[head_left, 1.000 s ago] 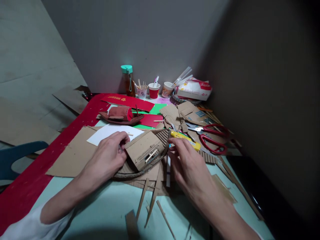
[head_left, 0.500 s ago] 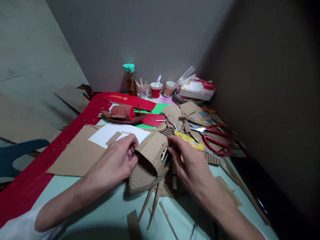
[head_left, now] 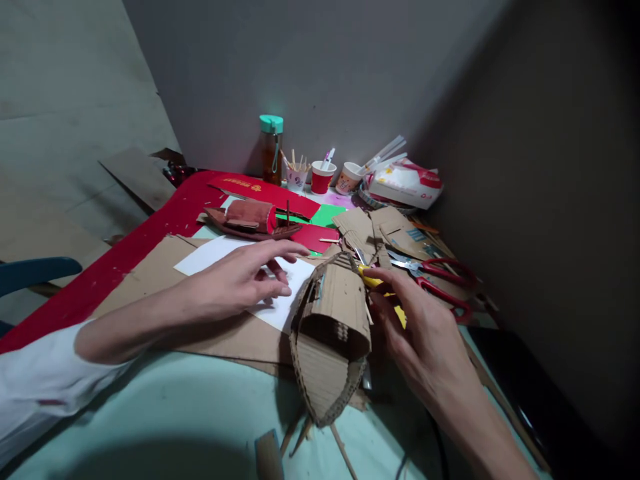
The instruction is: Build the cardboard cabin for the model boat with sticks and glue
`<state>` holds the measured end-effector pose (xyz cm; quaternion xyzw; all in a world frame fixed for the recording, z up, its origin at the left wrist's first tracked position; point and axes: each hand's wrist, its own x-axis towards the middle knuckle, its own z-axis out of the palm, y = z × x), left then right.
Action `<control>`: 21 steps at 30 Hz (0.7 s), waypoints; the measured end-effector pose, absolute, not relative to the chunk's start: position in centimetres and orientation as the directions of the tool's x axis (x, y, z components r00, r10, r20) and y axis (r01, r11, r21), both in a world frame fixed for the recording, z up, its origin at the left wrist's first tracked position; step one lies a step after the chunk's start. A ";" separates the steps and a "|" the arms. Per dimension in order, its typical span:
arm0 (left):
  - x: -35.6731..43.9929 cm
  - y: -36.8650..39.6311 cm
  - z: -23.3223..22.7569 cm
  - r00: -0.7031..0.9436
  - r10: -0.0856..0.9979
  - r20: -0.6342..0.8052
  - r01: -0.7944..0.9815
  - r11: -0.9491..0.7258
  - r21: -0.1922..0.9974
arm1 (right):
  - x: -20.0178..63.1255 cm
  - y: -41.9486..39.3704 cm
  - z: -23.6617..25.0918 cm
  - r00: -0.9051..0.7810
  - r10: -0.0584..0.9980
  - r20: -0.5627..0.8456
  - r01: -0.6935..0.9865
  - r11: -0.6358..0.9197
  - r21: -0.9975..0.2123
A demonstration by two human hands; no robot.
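Observation:
A cardboard model boat (head_left: 320, 373) with a curved cardboard cabin roof (head_left: 340, 300) sits in front of me, its pointed end facing my body. To its left, my left hand (head_left: 250, 277) hovers above a white paper sheet (head_left: 210, 257), fingers apart and holding nothing. Close along the boat's right side is my right hand (head_left: 420, 320), index finger and thumb spread apart; contact with the hull is unclear. A yellow utility knife (head_left: 369, 278) lies partly hidden behind those fingers.
Red-handled scissors (head_left: 445, 270) and cardboard scraps (head_left: 395, 227) lie at the right. A finished-looking brown boat (head_left: 250, 219) rests farther back. Along the wall stand a bottle (head_left: 271, 150), paper cups (head_left: 323, 179) and a tissue pack (head_left: 403, 185). A black device (head_left: 510, 367) lies right.
The cardboard boat has turned so its pointed end faces me more directly. My left hand has come off it and opened. My right hand's thumb and finger have spread. The view has shifted slightly.

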<state>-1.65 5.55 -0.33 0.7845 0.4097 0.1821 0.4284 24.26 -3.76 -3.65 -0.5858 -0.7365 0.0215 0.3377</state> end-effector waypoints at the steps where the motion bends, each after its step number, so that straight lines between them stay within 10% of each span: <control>1: -1.4 5.8 -0.4 0.627 0.777 -0.057 0.480 -0.328 0.814 | 24.4 -4.0 -3.5 -0.079 0.870 0.487 0.855 0.311 -0.416; 7: -0.1 6.8 -0.7 0.733 0.678 -0.053 0.449 -0.424 0.786 | 24.3 -9.1 -2.8 0.010 0.809 0.587 0.925 0.215 -0.313; 14: 0.3 7.0 -1.5 0.773 0.630 -0.068 0.415 -0.423 0.805 | 21.9 -12.7 -5.4 -0.394 0.793 0.464 0.911 0.405 0.082; 21: -0.8 5.5 -2.0 0.739 0.671 -0.062 0.381 -0.340 0.860 | 22.1 -12.9 -5.8 -0.267 0.833 0.485 0.909 0.385 -0.160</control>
